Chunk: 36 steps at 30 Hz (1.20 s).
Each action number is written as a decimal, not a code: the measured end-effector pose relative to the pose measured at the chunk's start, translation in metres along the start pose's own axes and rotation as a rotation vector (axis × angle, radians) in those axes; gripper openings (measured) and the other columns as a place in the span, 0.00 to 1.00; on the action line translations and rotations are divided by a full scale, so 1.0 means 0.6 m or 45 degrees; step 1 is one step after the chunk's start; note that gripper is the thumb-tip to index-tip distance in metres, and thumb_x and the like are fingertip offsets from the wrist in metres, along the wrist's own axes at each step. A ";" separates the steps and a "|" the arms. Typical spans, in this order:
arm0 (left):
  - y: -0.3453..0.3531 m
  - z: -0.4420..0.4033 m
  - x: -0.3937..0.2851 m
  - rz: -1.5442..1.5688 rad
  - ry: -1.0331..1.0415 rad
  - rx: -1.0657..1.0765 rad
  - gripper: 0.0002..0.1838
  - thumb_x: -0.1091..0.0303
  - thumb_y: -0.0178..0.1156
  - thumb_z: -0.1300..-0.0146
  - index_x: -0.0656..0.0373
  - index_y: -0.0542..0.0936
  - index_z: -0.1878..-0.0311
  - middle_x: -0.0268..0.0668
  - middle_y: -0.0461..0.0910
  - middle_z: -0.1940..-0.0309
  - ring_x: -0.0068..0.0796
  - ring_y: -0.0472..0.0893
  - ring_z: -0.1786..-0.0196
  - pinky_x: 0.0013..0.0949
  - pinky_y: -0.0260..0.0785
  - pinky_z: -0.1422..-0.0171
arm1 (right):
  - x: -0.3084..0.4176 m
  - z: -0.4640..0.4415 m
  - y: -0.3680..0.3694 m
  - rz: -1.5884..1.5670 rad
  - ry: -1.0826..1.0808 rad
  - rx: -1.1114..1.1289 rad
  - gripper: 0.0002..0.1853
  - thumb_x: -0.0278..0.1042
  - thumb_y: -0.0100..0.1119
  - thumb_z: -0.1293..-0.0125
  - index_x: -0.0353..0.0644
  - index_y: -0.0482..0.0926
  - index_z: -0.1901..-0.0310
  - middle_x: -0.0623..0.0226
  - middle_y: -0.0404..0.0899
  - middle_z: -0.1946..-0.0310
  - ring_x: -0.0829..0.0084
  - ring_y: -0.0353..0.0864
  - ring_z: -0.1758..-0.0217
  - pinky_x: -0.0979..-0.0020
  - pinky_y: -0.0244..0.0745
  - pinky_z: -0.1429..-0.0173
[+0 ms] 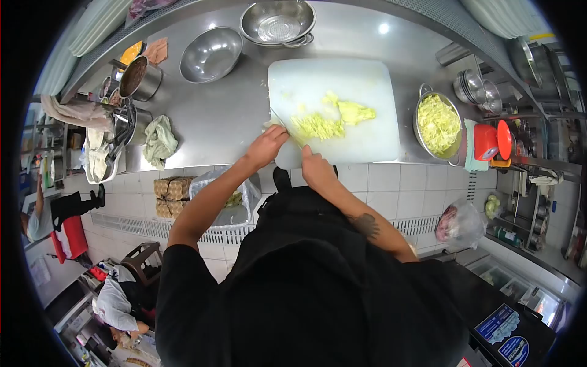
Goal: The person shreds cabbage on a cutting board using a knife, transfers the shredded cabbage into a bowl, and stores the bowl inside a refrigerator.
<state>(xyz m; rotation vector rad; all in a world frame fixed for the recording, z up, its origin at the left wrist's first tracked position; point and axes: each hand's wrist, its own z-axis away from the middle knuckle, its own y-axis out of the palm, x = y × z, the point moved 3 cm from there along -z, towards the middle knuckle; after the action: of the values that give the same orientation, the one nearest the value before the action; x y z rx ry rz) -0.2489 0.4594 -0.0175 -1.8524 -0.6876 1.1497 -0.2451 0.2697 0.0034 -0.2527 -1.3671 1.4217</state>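
Note:
A white cutting board (367, 76) lies on the steel counter. My right hand (318, 168) is closed around a knife at the board's near edge. The thin knife blade (284, 124) points up and left over the board's left side. Left of the blade, my left hand (268, 145) is closed at the board's lower left edge, beside a small pale piece; what its fingers hold is too small to make out. Shredded yellow-green cabbage (319, 126) lies right of the knife, with a larger leaf piece (356, 112) beside it.
A colander of shredded cabbage (438, 124) stands right of the board, beside a red scale (487, 142). Behind are a steel bowl (211, 55) and a colander (278, 23). Pots (140, 79) and a cloth (160, 142) are left. Two other people are at the far left.

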 end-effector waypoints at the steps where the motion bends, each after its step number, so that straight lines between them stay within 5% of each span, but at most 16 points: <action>1: 0.000 -0.005 0.006 -0.007 -0.036 0.030 0.18 0.79 0.57 0.45 0.64 0.80 0.49 0.41 0.78 0.49 0.43 0.76 0.40 0.40 0.73 0.36 | -0.003 -0.011 0.001 0.012 -0.019 -0.031 0.11 0.26 0.49 0.33 0.34 0.63 0.53 0.33 0.80 0.68 0.33 0.83 0.64 0.40 0.79 0.59; 16: 0.021 -0.017 -0.010 -0.194 -0.097 -0.138 0.13 0.73 0.59 0.42 0.57 0.82 0.53 0.37 0.79 0.50 0.39 0.76 0.40 0.40 0.73 0.37 | 0.011 0.041 -0.079 0.043 0.069 0.090 0.11 0.27 0.48 0.31 0.33 0.64 0.51 0.32 0.80 0.65 0.33 0.83 0.62 0.41 0.79 0.56; 36: 0.000 -0.006 0.001 -0.122 0.085 -0.163 0.12 0.76 0.61 0.43 0.64 0.81 0.54 0.41 0.79 0.52 0.42 0.77 0.43 0.38 0.72 0.35 | 0.019 0.015 -0.026 0.027 0.007 -0.004 0.11 0.27 0.49 0.31 0.33 0.63 0.51 0.32 0.80 0.68 0.31 0.83 0.64 0.38 0.78 0.59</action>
<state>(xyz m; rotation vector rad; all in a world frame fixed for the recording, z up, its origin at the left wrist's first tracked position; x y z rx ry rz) -0.2454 0.4583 -0.0169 -1.9330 -0.8192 0.9983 -0.2480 0.2695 0.0247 -0.2740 -1.3658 1.4355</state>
